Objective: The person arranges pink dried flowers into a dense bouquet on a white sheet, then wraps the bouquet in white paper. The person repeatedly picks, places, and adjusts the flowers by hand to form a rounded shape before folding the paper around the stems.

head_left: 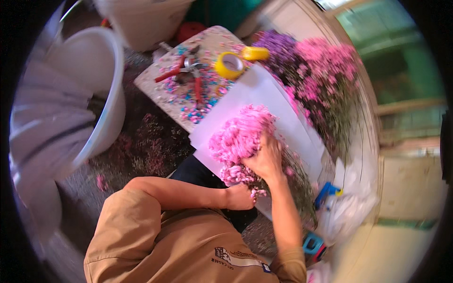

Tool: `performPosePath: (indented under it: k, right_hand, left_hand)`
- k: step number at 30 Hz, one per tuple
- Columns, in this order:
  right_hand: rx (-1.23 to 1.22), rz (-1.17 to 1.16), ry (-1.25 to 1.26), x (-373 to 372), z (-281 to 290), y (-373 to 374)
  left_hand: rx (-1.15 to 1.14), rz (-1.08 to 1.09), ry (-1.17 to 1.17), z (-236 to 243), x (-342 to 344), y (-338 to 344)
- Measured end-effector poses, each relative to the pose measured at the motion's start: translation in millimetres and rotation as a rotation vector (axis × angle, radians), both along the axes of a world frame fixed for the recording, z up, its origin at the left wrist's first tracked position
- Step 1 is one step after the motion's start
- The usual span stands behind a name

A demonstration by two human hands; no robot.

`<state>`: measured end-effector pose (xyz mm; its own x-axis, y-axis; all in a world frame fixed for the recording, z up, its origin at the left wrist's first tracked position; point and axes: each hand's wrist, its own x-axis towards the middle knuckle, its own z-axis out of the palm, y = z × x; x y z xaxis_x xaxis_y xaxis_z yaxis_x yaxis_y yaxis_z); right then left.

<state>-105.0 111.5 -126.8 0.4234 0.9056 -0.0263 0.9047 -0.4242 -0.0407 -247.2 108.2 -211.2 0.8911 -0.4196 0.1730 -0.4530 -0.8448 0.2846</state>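
A bunch of small pink dried flowers [241, 133] lies over white paper sheets [295, 129], its thin stems pointing toward the lower right. My right hand [266, 160] is closed around this bunch just below the flower heads. Close to my body, my left hand [239, 197] is curled into a fist under the lower blooms. A small pink flower sprig [257, 193] pokes out at its finger side; the rest of that sprig is hidden by the hand.
Beyond the paper, a small table [163, 75] carries red-handled pliers [188, 68], yellow tape rolls [230, 65] and scattered petals. Purple [278, 49] and pink flower bunches [325, 61] lie at the right. A white tub [120, 94] stands left; a blue tool [327, 194] sits near plastic bags [354, 210].
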Motion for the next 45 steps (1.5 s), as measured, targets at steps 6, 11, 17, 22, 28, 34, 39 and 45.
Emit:
performPosePath:
  k: [6,11,17,22,28,34,39,45]
  right_hand:
    - [-0.141,0.158,-0.037,5,27,5]
    - [-0.248,0.126,0.094,9,50,25]
    - [0.503,-0.314,0.603,57,59,15]
    - [0.452,-0.567,0.577,45,3,74]
    - [0.073,-0.326,0.647,23,-1,79]
    - [0.081,-0.075,1.19,2,49,27]
    - [-0.196,0.237,0.441,-20,48,26]
    - [-0.131,0.308,0.415,12,21,47]
  left_hand:
    - [-0.249,0.16,-0.349,-18,-43,70]
    - [-0.23,0.235,-0.368,-24,-60,91]
    - [-0.365,0.172,-0.2,-23,-68,101]
    - [-1.025,0.409,0.308,-4,-81,121]
    - [-1.27,0.577,0.722,20,-65,133]
    - [-1.442,0.581,0.507,-11,-60,98]
    - [-1.533,0.617,0.358,-28,-55,86]
    - [-1.204,0.459,0.513,11,-91,157]
